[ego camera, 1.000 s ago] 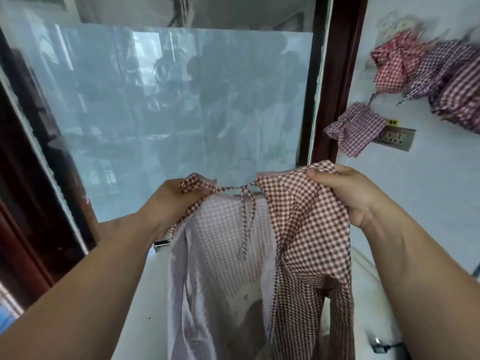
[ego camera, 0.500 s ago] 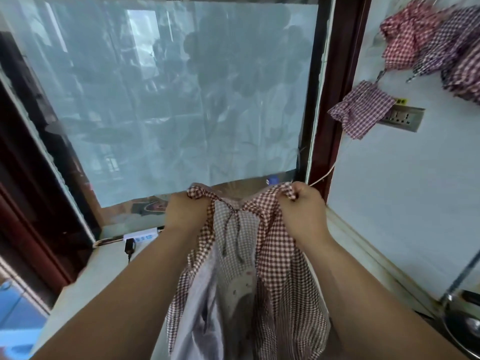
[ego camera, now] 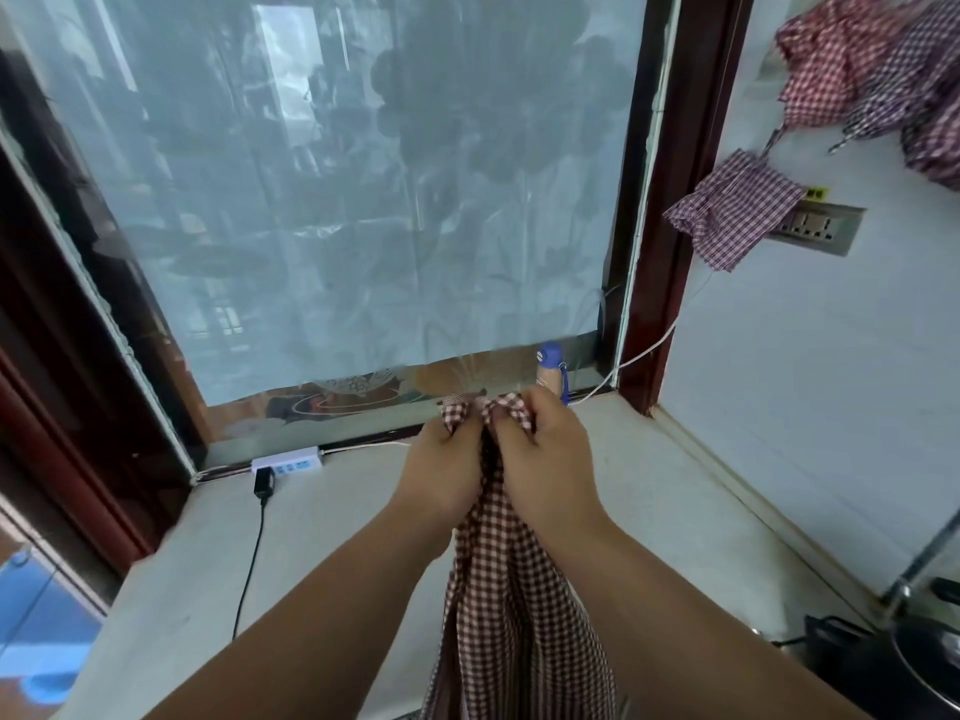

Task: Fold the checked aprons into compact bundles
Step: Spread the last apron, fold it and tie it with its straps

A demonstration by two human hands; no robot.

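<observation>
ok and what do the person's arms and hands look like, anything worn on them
The left forearm and right forearm are bare, with no sleeve in view. The left hand and right hand are ungloved; no watch, bracelet or ring shows on the wrists or the visible fingers. Fingertips are buried in the red-and-white checked cloth apron, so nails cannot be seen.

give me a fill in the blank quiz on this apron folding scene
The checked apron is gripped by ____ hands (number).
The left hand and right hand are pressed ____, not spread apart.
A white power strip lies on the counter to the ____ of the hands.
More checked aprons hang on the ____ at the right.
Missing: two; together; left; wall.
</observation>
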